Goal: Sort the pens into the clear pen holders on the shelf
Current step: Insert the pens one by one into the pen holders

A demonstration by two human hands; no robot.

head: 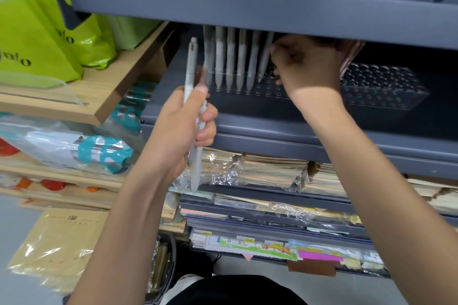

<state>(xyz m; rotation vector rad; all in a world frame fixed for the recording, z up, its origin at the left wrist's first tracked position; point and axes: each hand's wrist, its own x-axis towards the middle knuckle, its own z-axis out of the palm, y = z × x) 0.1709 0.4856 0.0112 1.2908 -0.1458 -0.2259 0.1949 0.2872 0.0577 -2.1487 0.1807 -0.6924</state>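
Our left hand (178,126), centre left of the frame, gripped a bundle of spare pens (197,168); our right hand (304,64), upper centre, curled against the tilted pen (265,57), seemingly pinching it, at the right end of the standing pens (230,57) in the clear pen holder (384,89). Leaning so, its tip might have missed a hole, and the bundle could have slipped from our grip. The barrels looked smooth, matte grey and slim; the holder was glossy hard plastic riddled with round holes.
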